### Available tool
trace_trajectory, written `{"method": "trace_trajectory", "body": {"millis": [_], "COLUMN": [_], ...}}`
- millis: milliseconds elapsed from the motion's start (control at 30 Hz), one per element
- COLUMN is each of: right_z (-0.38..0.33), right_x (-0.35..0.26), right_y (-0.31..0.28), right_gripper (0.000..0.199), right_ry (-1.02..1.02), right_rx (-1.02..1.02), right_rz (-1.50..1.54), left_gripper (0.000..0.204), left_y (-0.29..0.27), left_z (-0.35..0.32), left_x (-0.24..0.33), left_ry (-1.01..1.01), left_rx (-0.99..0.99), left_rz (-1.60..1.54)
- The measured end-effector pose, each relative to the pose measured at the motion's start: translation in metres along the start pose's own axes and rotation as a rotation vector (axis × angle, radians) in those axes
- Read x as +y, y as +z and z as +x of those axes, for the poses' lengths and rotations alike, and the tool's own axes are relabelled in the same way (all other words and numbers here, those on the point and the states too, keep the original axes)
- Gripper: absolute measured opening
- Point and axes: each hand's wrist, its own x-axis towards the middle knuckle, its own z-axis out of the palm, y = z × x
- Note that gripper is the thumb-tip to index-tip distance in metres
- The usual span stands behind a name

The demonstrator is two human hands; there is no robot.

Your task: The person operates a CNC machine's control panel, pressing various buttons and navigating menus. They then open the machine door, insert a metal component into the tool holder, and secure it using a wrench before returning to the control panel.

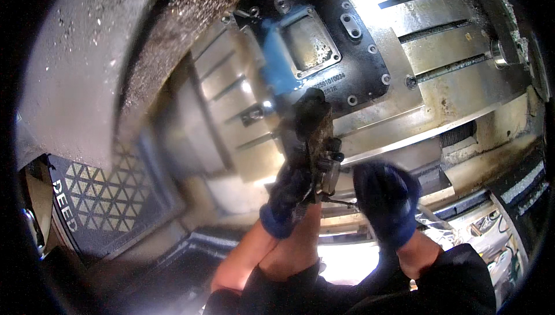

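My left hand, in a dark glove with a blue cuff, is closed around the lower left side of a long, worn metal tool. Small knobs stick out from the tool's right side. Its far end, near a black plate, is covered by a dark shape I cannot make out. A thin dark rod runs from the tool's near end to the edge of my right hand. That hand is gloved too and blurred, its fingers not distinct; whether it grips the rod cannot be seen.
The black plate has bolt holes and a raised square metal frame, with blue tint at its left. Beneath lies a slotted metal machine table. A large grey housing looms at upper left, above a triangle-patterned panel. Shiny crumpled material lies lower right.
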Motion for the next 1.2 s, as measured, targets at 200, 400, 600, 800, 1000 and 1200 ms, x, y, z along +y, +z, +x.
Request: {"method": "trace_trajectory", "body": {"millis": [200, 400, 600, 800, 1000, 1200], "right_z": [0.0, 0.001, 0.004, 0.024, 0.036, 0.04], "right_x": [0.009, 0.023, 0.039, 0.055, 0.065, 0.06], "right_y": [-0.009, -0.019, -0.023, -0.036, -0.037, -0.039], "right_gripper": [0.012, 0.024, 0.03, 0.022, 0.034, 0.026], "right_ry": [-0.162, -0.53, -0.446, -0.21, -0.418, -0.493], "right_rx": [-0.025, -0.124, -0.122, 0.238, 0.125, 0.08], "right_rz": [-0.091, -0.29, -0.049, -0.159, -0.5, -0.54], "left_gripper": [0.068, 0.064, 0.068, 0.069, 0.062, 0.059], "left_y": [0.006, 0.018, 0.022, 0.019, 0.003, 0.001], "left_z": [0.01, 0.017, 0.031, 0.04, 0.046, 0.048], "left_x": [-0.001, -0.008, -0.019, -0.041, -0.055, -0.062], "left_ry": [-0.133, -0.253, -0.162, -0.094, -0.149, -0.04], "left_rx": [0.012, 0.058, -0.007, -0.012, -0.119, -0.169], "left_rz": [-0.168, -0.236, -0.217, -0.166, -0.265, -0.121]}}
